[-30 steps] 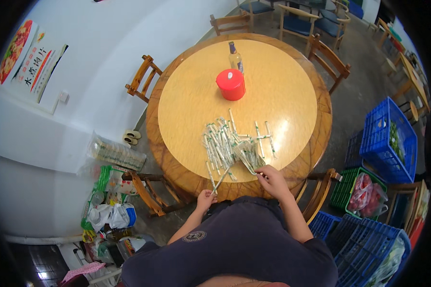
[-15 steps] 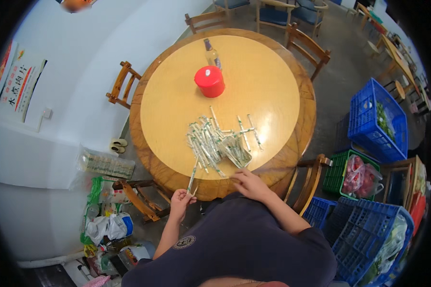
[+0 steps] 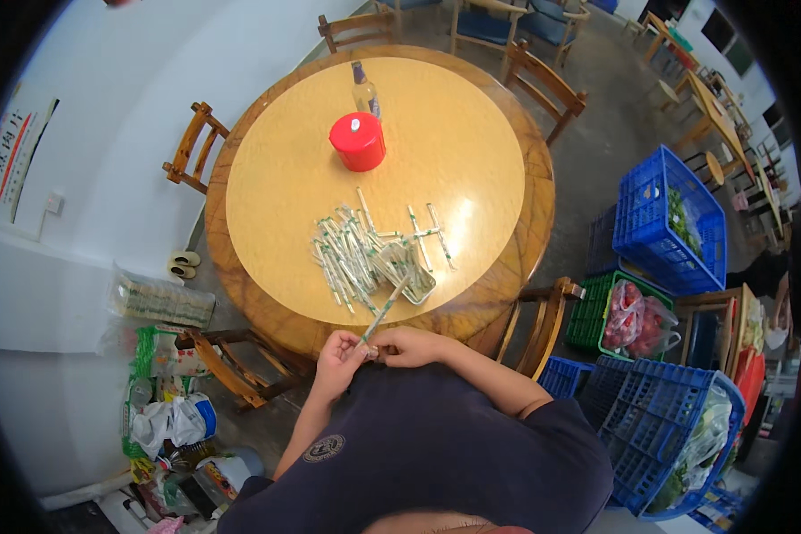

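My left hand [image 3: 336, 363] is closed around the lower end of a slim packet of wrapped chopsticks [image 3: 386, 311], which slants up to the right over the table's near edge. Beside it my right hand [image 3: 407, 346] is closed, its fingertips pinching the same low end of the packet. Beyond my hands lies a loose pile of similar chopstick packets [image 3: 341, 254], clear-wrapped with green marks. A small see-through rectangular container [image 3: 424, 290] rests at the pile's right side, with packets in and over it. Several single packets [image 3: 440, 236] lie to the right.
On the round wooden table [image 3: 485, 151] stand a red lidded canister [image 3: 358, 147] and a glass bottle [image 3: 365, 92]. Wooden chairs [image 3: 546, 84] surround it. Blue crates [image 3: 663, 427] and a green crate [image 3: 587, 313] with produce stand right; bags [image 3: 182, 423] lie left.
My right hand has moved left from the table edge to meet my left hand at the packet's lower end. The packet now leans further right. The whole view has shifted slightly.
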Tool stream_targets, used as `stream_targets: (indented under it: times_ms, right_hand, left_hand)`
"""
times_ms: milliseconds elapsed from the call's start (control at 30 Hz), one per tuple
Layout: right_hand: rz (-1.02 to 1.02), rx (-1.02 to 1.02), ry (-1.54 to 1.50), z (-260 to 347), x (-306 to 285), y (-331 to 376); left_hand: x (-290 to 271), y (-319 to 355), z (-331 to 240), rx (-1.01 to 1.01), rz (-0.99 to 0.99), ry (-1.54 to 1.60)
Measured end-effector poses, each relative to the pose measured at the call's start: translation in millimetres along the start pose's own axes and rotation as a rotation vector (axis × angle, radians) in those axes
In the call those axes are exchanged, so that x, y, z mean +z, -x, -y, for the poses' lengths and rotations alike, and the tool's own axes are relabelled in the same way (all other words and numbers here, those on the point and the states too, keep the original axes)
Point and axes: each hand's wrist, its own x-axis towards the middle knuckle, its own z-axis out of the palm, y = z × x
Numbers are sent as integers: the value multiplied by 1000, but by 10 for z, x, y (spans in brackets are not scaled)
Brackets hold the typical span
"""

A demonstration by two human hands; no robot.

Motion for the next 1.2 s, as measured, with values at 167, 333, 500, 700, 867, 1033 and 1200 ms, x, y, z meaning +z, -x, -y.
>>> stream_targets:
  times_ms: [167, 333, 500, 700, 867, 1033, 1200]
  right_hand:
    - [-218, -121, 68, -96, 55, 128]
    - [-636, 8, 95, 379, -233, 392]
    - [-917, -276, 284, 833, -614, 635]
    - [-856, -155, 414, 617, -701, 316]
    - [-904, 173, 337, -49, -581, 30]
    - [-813, 34, -23, 199, -476, 194]
    - [-715, -44, -114, 210, -352, 280]
  left_hand:
    - [69, -122, 70, -33, 9, 24]
    - [-48, -264, 84, 77, -138, 39]
    - [-169, -273, 96, 85, -203, 105]
    - [-130, -212, 252, 99, -233, 143]
    - [-121, -158, 323, 104, -214, 109]
    - [-8, -255, 392, 45, -111, 4]
    - [201, -430, 436, -74, 252, -200]
